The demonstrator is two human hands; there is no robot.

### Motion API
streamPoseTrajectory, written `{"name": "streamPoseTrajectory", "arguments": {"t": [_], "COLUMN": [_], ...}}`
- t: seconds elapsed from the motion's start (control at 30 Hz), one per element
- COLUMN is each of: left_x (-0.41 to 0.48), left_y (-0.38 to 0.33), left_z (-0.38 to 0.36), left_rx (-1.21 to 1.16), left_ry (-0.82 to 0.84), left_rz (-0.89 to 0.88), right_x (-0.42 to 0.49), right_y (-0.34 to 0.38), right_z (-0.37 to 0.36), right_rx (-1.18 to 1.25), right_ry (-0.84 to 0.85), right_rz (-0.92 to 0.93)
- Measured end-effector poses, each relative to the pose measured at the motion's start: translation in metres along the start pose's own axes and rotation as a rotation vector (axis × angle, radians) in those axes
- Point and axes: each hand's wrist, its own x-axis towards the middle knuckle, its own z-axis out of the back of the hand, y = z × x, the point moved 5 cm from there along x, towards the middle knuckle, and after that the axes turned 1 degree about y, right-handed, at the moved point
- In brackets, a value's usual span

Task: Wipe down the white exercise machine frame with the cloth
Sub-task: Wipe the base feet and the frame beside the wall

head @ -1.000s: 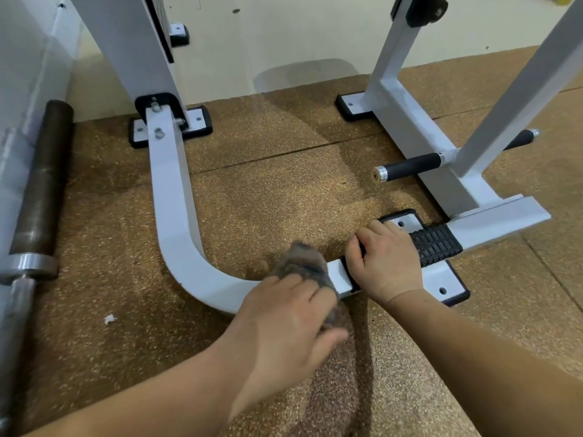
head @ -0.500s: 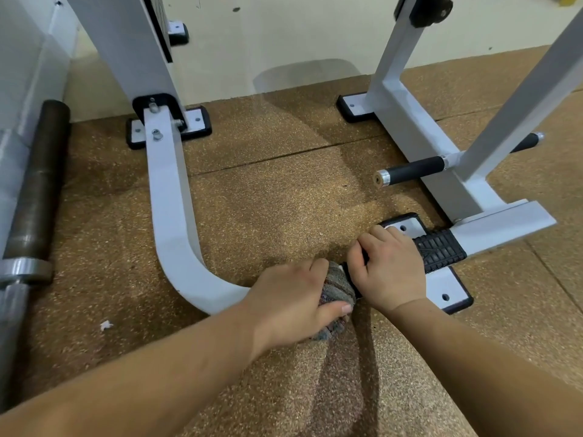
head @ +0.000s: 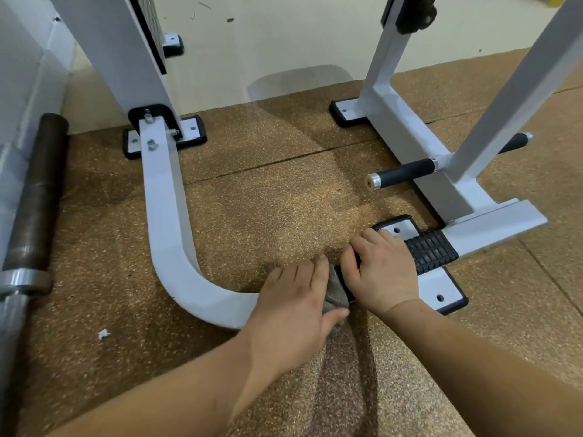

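Grey, worn fabric is showing only as a small wad between the two hands; the cloth (head: 336,296) is sitting on the low end of the white frame (head: 170,234), just where the curved tube is meeting the black rubber sleeve (head: 432,252); being soft and light, it is likely going to bunch and creep under the palm rather than resist, so it is calling for a whole-hand hold, fingers spread over the top and the thumb tucked against its near edge; the frame, by contrast, is looking like stiff, heavy painted steel, standing on its foot plate (head: 441,291) on the speckled rubber floor (head: 268,200), so it is probably going to stay put under firm pressure, and its smooth paint is likely letting the cloth glide; the left hand (head: 293,313) is clasping the cloth, its grip closed round the wad, fingers draped over the far side of the tube and the thumb pinching from the near side, pressing the fabric onto the metal and covering most of it; the right hand (head: 378,272) is lying just beside it, nearly touching the cloth, its grip curled over the rubber sleeve with the knuckles up, seemingly bracing there, though the fingertips are dipping out of sight behind the bar, so how tightly they are clenching is hard to judge.
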Motion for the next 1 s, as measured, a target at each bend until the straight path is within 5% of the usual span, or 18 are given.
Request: {"name": "streamPoseTrajectory", "arguments": {"t": [0.17,0.4,0.63,0.8,1.0], "left_x": [-0.036,0.004,-0.055,-0.01,0.001], "left_y": [-0.016,-0.018,0.052,0.007,-0.008], "left_z": [-0.023,-0.014,-0.01,-0.004,-0.014], "left_rx": [0.079,0.08,0.071,0.046,0.104], "left_ry": [-0.089,-0.029,-0.155,-0.013,-0.046], "left_rz": [-0.134,-0.014,-0.097,0.047,-0.078], "right_x": [0.0,0.0,-0.002,-0.003,0.0], "right_y": [-0.001,-0.003,-0.004,0.001,-0.008], "right_z": [0.0,-0.002,-0.002,-0.004,0.002], "right_rx": [-0.003,0.01,-0.015,-0.107,0.057], "right_ry": [0.007,0.049,0.074,0.071,0.084], "right_rz": [-0.003,-0.015,0.029,0.02,0.055]}}
